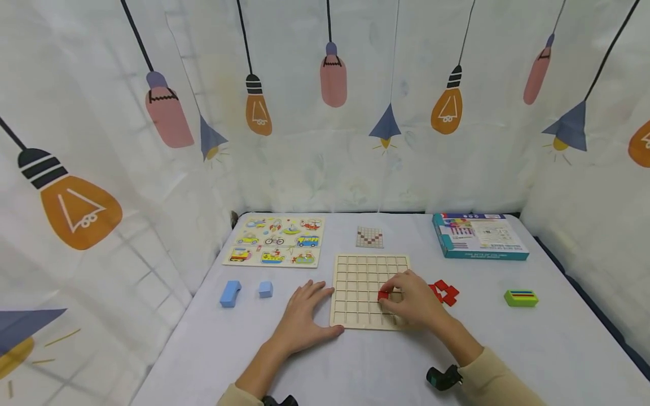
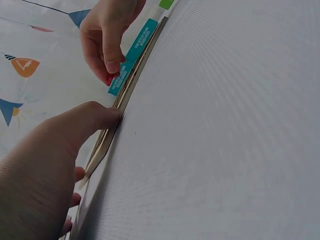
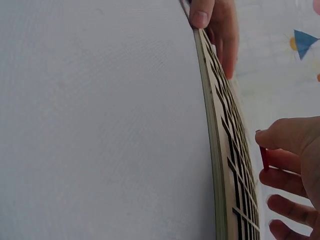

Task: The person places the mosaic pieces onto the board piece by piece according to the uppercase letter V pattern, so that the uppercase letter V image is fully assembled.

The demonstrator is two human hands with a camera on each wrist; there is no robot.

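A wooden grid board lies flat on the white table. My left hand is spread at its near left corner; the index finger touches the left edge and the thumb rests on the front edge. My right hand pinches a small red tile between thumb and fingertips, over the board's right half. In the right wrist view, the pinched tile stands on edge, a little off the grid. Several loose red tiles lie just right of the board, partly hidden behind the right hand.
A small pattern card lies behind the board. A picture puzzle board sits at back left, a teal-edged box at back right. Blue blocks are on the left; a green-yellow block stack is on the right.
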